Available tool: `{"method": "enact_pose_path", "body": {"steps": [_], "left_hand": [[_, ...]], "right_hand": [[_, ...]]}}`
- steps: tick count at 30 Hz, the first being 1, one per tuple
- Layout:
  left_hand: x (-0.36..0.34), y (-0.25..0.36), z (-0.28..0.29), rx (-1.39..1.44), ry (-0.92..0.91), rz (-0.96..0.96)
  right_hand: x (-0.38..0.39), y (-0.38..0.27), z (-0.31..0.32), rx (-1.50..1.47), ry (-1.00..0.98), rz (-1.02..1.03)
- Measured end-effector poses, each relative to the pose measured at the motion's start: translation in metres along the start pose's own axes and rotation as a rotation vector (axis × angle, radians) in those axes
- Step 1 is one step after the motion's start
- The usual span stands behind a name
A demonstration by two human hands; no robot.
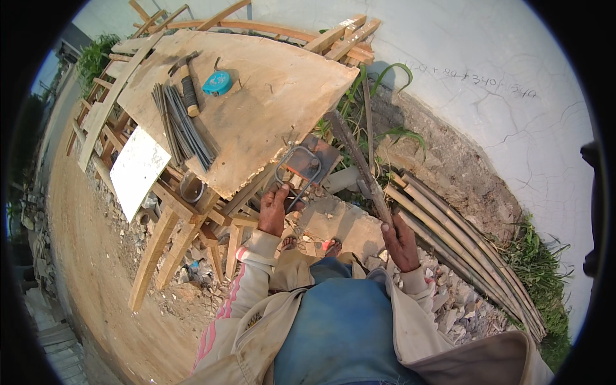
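My left hand is closed on a bent rectangular steel loop near the front corner of a worn plywood board. My right hand grips the lower end of a long, rusty dark bar, which slants up and left toward that corner. On the board lie a bundle of cut steel rods, a hammer with a wrapped handle, a turquoise tape measure and a few small bent pieces. Behind the loop is a rusty flat piece, partly hidden.
Rough timber framing supports the board, with a white panel at its left. Bamboo poles and rubble lie at my right, beside plants and a cracked white wall. A dirt path runs along the left.
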State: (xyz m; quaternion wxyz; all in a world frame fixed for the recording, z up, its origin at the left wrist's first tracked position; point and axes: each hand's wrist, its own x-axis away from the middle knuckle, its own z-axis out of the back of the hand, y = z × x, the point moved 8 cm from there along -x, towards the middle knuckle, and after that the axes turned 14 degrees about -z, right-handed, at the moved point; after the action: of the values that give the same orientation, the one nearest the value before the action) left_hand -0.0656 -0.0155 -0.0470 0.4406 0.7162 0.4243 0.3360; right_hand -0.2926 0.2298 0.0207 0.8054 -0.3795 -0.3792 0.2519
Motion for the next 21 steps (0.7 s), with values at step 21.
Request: {"method": "enact_pose_path", "body": {"steps": [21], "left_hand": [[-0.016,0.005,-0.007,0.266,-0.394,0.262]], "right_hand": [[0.14,-0.025,-0.104,0.266,0.42,-0.228]]}}
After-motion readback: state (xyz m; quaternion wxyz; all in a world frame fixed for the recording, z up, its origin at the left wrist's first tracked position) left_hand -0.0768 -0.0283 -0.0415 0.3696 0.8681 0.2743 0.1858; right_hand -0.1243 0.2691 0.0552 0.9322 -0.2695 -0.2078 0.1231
